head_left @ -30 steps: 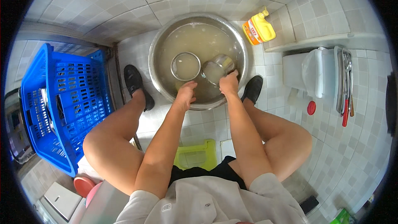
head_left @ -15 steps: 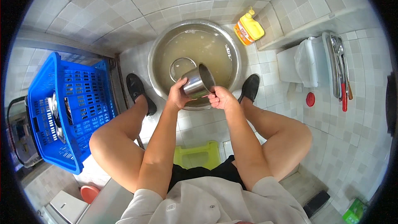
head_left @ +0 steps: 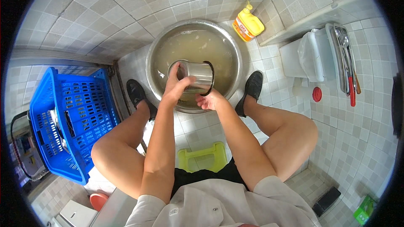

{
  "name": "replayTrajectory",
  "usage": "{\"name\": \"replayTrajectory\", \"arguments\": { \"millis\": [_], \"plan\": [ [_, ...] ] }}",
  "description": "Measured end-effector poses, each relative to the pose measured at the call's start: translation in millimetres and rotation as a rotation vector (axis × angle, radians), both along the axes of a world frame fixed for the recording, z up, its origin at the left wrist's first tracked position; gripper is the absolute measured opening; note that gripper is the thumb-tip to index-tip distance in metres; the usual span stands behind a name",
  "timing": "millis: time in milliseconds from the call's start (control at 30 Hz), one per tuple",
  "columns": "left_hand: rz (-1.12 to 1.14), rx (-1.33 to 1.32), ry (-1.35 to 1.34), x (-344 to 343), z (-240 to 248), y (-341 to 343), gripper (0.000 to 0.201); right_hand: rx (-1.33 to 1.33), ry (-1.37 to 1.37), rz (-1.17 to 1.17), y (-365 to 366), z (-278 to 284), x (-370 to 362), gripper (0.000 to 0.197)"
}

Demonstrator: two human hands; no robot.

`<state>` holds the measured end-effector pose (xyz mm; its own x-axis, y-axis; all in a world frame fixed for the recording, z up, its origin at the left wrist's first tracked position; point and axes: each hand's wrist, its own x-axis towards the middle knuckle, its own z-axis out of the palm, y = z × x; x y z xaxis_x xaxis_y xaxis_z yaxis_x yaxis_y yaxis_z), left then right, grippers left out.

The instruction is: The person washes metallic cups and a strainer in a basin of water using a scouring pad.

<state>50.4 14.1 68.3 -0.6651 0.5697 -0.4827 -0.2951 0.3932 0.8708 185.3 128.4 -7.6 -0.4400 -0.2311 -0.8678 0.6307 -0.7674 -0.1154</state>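
Observation:
A shiny steel cylindrical pot (head_left: 201, 75) lies on its side above the near half of a wide metal basin (head_left: 238, 50) of cloudy water. My left hand (head_left: 176, 85) is closed round the pot's left part, thumb on its near side. The pot's dark-edged end points right. Just below that edge is my right hand (head_left: 211, 100), palm up with fingers loosely bent and apart; whether a fingertip touches the pot is unclear. In the water, a round metal rim (head_left: 181, 60) shows behind the pot, mostly hidden.
A yellow pump bottle (head_left: 249, 24) stands beyond the basin to the right. At left is a blue slotted basket (head_left: 86, 109) with items inside. Red-handled metal utensils (head_left: 351, 88) lie by a whitish bin (head_left: 311, 56) at right. A green stool (head_left: 219, 156) is beneath me.
The pot has turned in my left hand, so its dark-edged end now faces straight right. My right fingers have loosened from the rim and dropped slightly left. The view has shifted a little.

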Motion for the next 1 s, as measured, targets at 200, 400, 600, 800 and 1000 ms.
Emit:
{"name": "replayTrajectory", "arguments": {
  "millis": [200,400,600,800,1000],
  "plan": [
    [-0.109,-0.226,0.533,8,44,26,0.113,0.619,-0.086,-0.481,25,5,1,0.045],
    [-0.112,-0.265,0.749,15,87,34,0.122,0.687,0.217,-0.526,51,70,-16,0.037],
    [-0.184,-0.055,0.864,-8,141,19,0.120,0.689,0.280,-0.372,80,154,-29,0.042],
    [-0.551,-0.128,0.966,-32,217,-14,0.090,0.762,0.283,-0.180,120,233,-21,0.032],
    [-0.457,-0.129,0.716,-42,227,-50,0.058,0.728,0.352,-0.094,122,252,-4,0.034]
  ]
}}
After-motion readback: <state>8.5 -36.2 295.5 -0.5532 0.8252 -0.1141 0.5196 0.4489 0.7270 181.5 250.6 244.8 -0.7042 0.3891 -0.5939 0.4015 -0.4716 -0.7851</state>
